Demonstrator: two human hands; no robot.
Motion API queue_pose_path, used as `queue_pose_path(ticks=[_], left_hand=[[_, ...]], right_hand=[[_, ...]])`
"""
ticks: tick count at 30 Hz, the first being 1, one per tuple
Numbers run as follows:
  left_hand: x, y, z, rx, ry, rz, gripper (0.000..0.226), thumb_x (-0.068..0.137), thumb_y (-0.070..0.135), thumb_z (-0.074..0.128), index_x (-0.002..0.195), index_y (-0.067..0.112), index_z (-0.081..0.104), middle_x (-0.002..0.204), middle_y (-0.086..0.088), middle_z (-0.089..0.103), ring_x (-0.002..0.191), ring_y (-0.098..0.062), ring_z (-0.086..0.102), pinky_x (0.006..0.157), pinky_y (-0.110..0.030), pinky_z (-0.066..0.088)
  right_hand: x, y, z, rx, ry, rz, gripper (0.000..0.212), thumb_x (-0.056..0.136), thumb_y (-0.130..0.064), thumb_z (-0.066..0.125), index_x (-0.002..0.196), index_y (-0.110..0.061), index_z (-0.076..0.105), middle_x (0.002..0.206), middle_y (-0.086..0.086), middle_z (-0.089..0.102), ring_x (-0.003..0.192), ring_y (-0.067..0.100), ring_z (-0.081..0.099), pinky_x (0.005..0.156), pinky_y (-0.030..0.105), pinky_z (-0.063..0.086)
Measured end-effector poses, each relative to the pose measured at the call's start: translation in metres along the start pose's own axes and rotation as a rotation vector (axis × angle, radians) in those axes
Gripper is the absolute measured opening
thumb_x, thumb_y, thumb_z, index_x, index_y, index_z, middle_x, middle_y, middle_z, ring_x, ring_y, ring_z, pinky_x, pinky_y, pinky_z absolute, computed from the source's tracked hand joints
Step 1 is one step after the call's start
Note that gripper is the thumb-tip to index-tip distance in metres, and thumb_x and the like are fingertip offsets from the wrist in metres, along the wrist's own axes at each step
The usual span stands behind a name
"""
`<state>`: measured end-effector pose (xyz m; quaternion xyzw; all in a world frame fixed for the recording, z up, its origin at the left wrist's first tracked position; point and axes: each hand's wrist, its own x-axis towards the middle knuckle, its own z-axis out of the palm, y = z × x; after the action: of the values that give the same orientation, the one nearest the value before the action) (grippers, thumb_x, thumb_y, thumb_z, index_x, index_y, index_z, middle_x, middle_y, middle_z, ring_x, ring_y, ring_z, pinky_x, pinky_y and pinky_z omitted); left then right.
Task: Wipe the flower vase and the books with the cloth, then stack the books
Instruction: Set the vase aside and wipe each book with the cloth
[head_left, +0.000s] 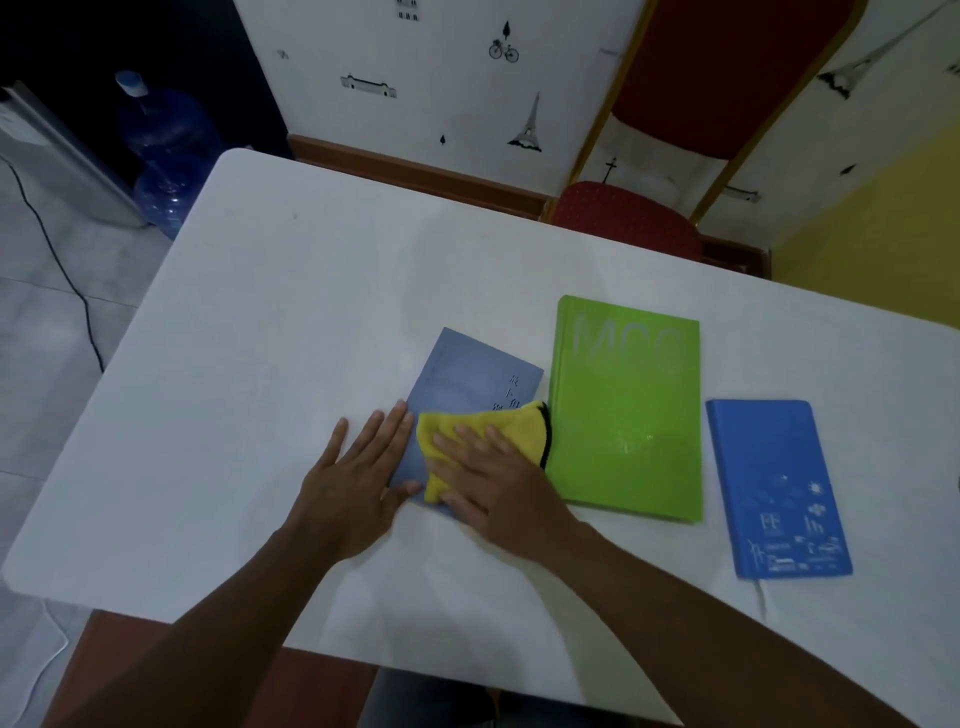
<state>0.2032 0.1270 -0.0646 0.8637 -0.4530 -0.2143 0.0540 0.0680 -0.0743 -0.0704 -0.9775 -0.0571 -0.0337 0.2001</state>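
— How much room is there on the white rounded-corner table (291, 291)?

— Plenty to the left and far side. Three flat hardcover books lie in a row near its right half: a grey-blue book (462, 379), just beside it a larger glossy lime-green book (626, 410), then, slightly apart, a bright blue notebook (776, 486).

— And the hands?

— The right hand (493, 480) lies flat, fingers spread, pressing one fuzzy yellow cloth (511, 426) onto the grey-blue book. The left hand (358, 478), also spread, steadies that book's left edge.
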Motion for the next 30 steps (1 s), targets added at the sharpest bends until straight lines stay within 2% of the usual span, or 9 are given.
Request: queue_pose_path(ticks=[4, 8, 14, 17, 19, 22, 26, 28, 30], left_hand=[[0.0, -0.001, 0.001, -0.011, -0.017, 0.002, 0.08, 0.097, 0.065, 0.008, 0.161, 0.017, 0.003, 0.168, 0.003, 0.0, 0.155, -0.018, 0.003, 0.126, -0.046, 0.005], [0.002, -0.002, 0.002, -0.026, -0.032, -0.009, 0.08, 0.097, 0.065, 0.01, 0.161, 0.018, 0.0, 0.167, 0.005, -0.004, 0.156, -0.018, 0.003, 0.126, -0.045, 0.004], [0.0, 0.003, -0.006, 0.002, -0.053, -0.027, 0.091, 0.089, 0.073, -0.006, 0.161, 0.018, -0.004, 0.166, 0.003, -0.009, 0.157, -0.02, 0.001, 0.126, -0.047, 0.001], [-0.003, 0.012, -0.018, 0.098, -0.053, -0.012, 0.103, 0.079, 0.075, -0.024, 0.16, 0.014, -0.004, 0.166, -0.002, -0.01, 0.156, -0.024, -0.002, 0.127, -0.048, 0.0], [-0.008, 0.024, -0.028, 0.092, -0.005, 0.058, 0.098, 0.089, 0.075, 0.0, 0.16, 0.009, 0.008, 0.166, -0.006, 0.001, 0.156, -0.027, 0.007, 0.128, -0.048, 0.003], [-0.015, 0.053, -0.033, 0.041, 0.045, 0.305, 0.096, 0.084, 0.063, 0.052, 0.158, 0.008, 0.028, 0.166, -0.009, 0.02, 0.155, -0.027, 0.019, 0.128, -0.043, 0.009], [-0.018, 0.106, -0.024, -0.117, 0.076, 0.385, 0.093, 0.066, 0.069, 0.071, 0.133, 0.008, 0.057, 0.149, -0.009, 0.05, 0.14, -0.024, 0.041, 0.121, -0.026, 0.017], [-0.014, 0.133, -0.02, -0.156, 0.09, 0.388, 0.072, 0.066, 0.067, 0.073, 0.115, 0.015, 0.06, 0.126, -0.001, 0.058, 0.117, -0.019, 0.051, 0.103, -0.023, 0.036], [-0.01, 0.156, -0.018, -0.145, 0.12, 0.398, 0.048, 0.067, 0.047, 0.084, 0.096, 0.016, 0.061, 0.1, 0.001, 0.061, 0.088, -0.018, 0.058, 0.076, -0.022, 0.044]], right_hand=[[0.05, 0.015, -0.008, -0.023, -0.063, 0.232, 0.049, 0.106, -0.04, 0.05, 0.152, -0.022, 0.05, 0.167, 0.001, 0.032, 0.156, 0.028, 0.026, 0.126, 0.051, 0.02], [0.084, 0.026, -0.003, 0.026, -0.118, 0.301, 0.059, 0.105, -0.038, 0.051, 0.159, -0.02, 0.035, 0.172, 0.002, 0.017, 0.16, 0.03, 0.008, 0.128, 0.049, 0.003], [0.025, -0.019, 0.011, 0.084, 0.02, 0.17, 0.053, 0.097, -0.007, 0.067, 0.148, -0.006, 0.051, 0.161, 0.014, 0.04, 0.151, 0.039, 0.033, 0.126, 0.051, 0.021], [-0.014, -0.041, 0.008, 0.183, -0.008, 0.131, 0.048, 0.104, 0.004, 0.042, 0.151, -0.006, 0.044, 0.163, 0.013, 0.035, 0.155, 0.034, 0.027, 0.129, 0.047, 0.016], [-0.035, -0.049, -0.004, 0.224, -0.06, 0.154, 0.05, 0.105, -0.001, 0.03, 0.153, -0.009, 0.043, 0.163, 0.013, 0.037, 0.155, 0.026, 0.029, 0.129, 0.039, 0.017], [-0.055, -0.051, -0.029, 0.266, 0.006, 0.235, 0.039, 0.093, 0.005, 0.044, 0.126, 0.0, 0.064, 0.135, 0.02, 0.062, 0.128, 0.032, 0.06, 0.118, 0.035, 0.038], [-0.077, -0.046, -0.055, 0.259, 0.078, 0.335, 0.026, 0.077, 0.017, 0.06, 0.096, 0.0, 0.064, 0.104, 0.017, 0.06, 0.095, 0.032, 0.062, 0.092, 0.038, 0.052], [-0.088, -0.042, -0.063, 0.296, 0.109, 0.424, 0.026, 0.077, 0.014, 0.061, 0.097, -0.003, 0.063, 0.104, 0.014, 0.056, 0.087, 0.027, 0.06, 0.078, 0.035, 0.052], [-0.102, -0.04, -0.069, 0.313, 0.126, 0.476, 0.022, 0.082, 0.012, 0.061, 0.098, -0.004, 0.062, 0.104, 0.012, 0.055, 0.082, 0.025, 0.059, 0.07, 0.038, 0.052]])
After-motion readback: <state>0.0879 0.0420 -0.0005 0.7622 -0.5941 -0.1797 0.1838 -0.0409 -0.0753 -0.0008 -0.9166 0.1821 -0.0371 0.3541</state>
